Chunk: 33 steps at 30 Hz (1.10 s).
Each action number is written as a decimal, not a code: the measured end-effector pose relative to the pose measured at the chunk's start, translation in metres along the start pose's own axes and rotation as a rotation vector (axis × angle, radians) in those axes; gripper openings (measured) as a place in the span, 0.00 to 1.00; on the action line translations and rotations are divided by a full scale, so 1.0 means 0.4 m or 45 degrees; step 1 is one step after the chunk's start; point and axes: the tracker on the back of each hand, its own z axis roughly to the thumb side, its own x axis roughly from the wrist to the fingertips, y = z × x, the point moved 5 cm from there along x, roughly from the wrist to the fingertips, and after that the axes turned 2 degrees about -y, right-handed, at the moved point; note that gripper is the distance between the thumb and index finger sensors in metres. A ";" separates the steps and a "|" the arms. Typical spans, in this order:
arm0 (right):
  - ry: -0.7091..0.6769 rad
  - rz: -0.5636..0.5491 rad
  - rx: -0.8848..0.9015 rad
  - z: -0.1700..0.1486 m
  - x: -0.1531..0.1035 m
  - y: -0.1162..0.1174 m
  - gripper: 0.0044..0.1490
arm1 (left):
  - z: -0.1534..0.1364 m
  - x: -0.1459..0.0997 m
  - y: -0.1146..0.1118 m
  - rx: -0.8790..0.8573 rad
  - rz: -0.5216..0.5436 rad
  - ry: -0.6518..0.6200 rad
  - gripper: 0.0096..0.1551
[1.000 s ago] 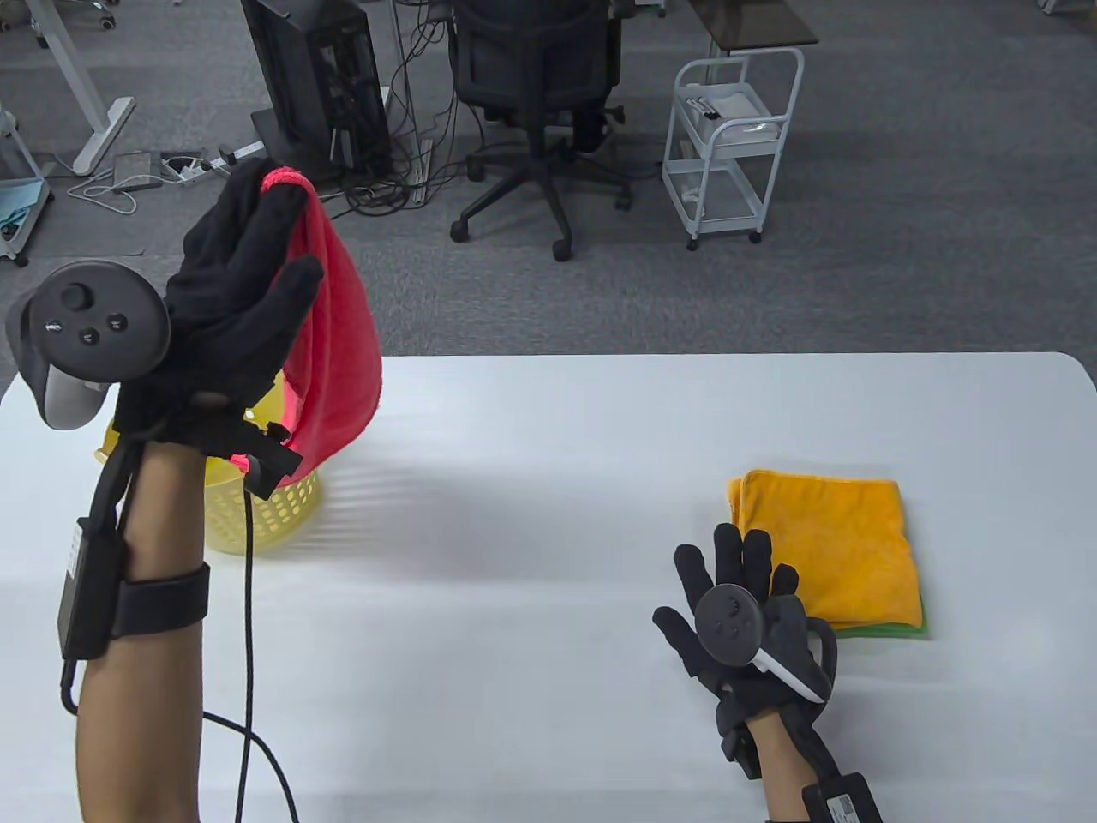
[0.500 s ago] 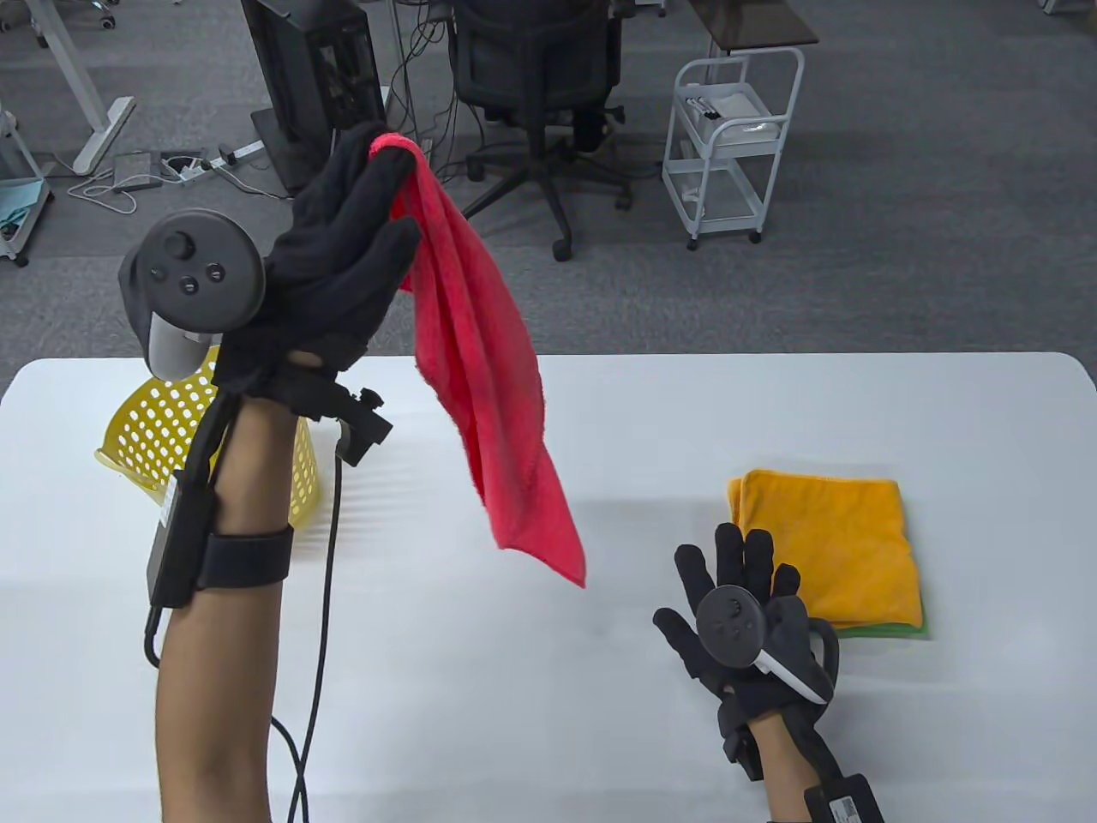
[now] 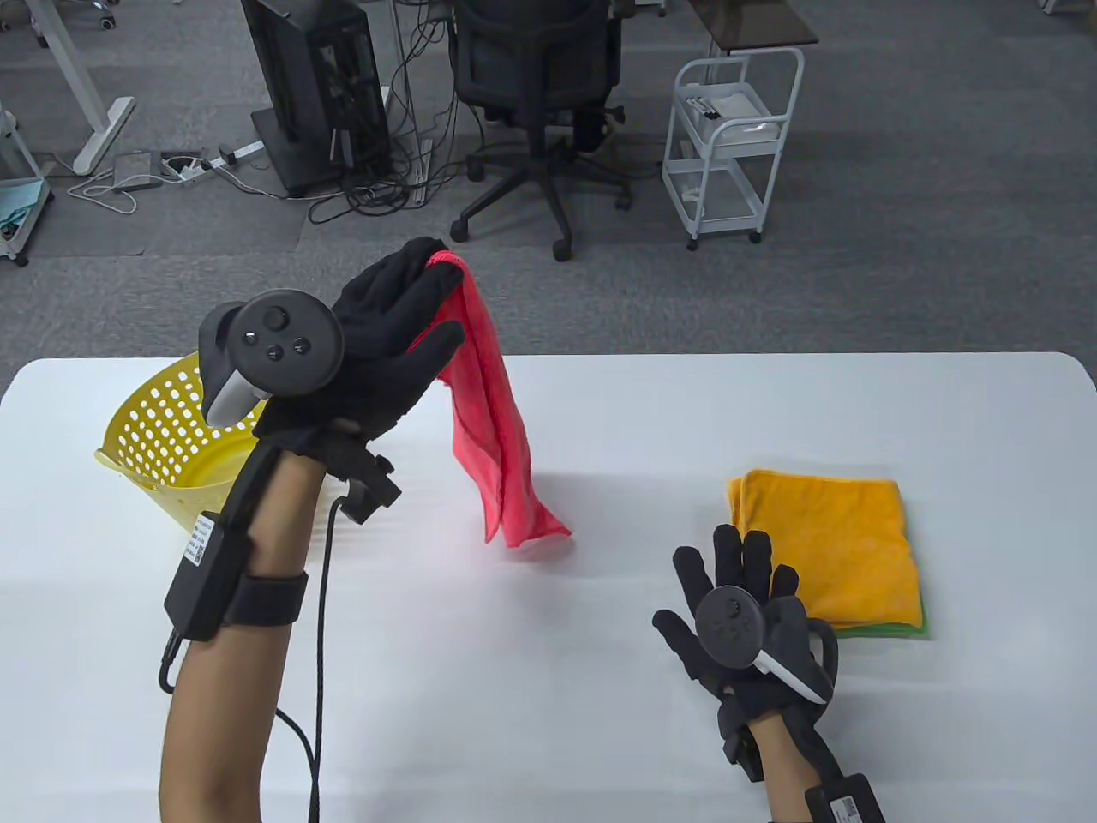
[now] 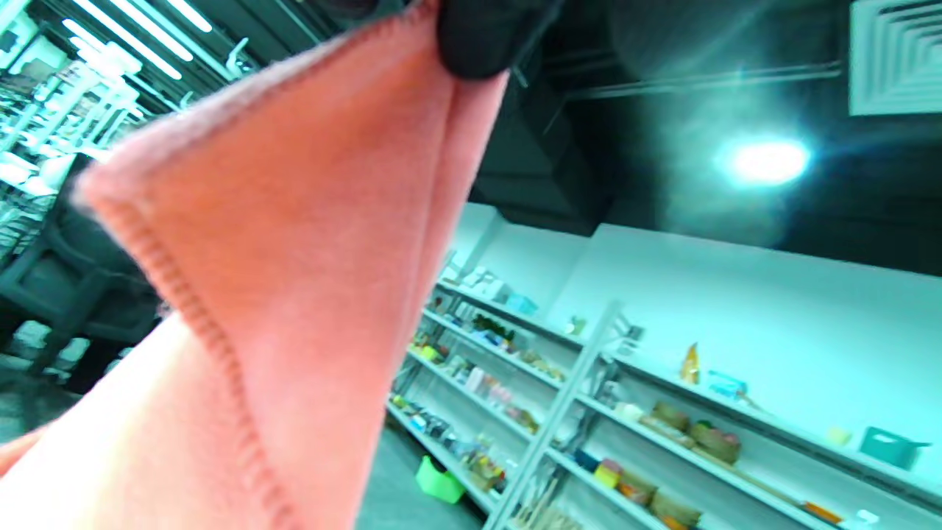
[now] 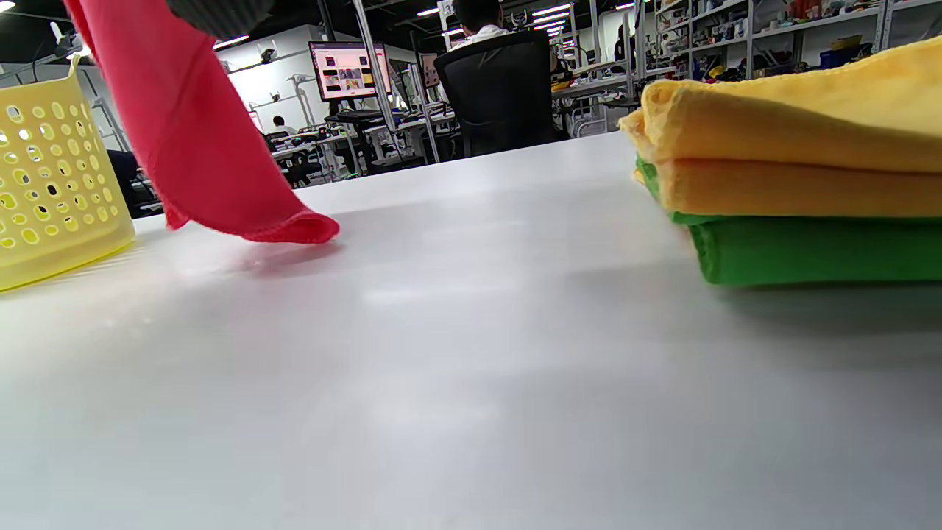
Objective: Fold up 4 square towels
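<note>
Over the white tabletop [image 3: 600, 703] your left hand [image 3: 377, 343] pinches the red towel [image 3: 488, 429], hanging lengthwise with its tip touching down, while your right hand [image 3: 741, 613] rests flat with fingers released.

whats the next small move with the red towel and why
Probably lower the left hand further and lay the red towel flat on the bare table. It hangs bunched from one pinched corner, its bottom tip just touching the table, so it cannot be folded yet. The right hand rests flat and free beside the folded orange towel and could help spread it.
</note>
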 end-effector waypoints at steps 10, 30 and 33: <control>-0.006 0.021 -0.010 0.009 0.001 0.003 0.51 | -0.097 -0.072 -0.167 -0.022 -0.197 0.076 0.39; 0.000 0.046 -0.007 0.011 0.001 0.006 0.50 | -0.149 -0.164 -0.667 0.037 -0.753 0.078 0.38; -0.001 0.042 -0.003 0.011 0.001 0.003 0.50 | -0.163 -0.180 -0.705 0.113 -0.802 0.088 0.38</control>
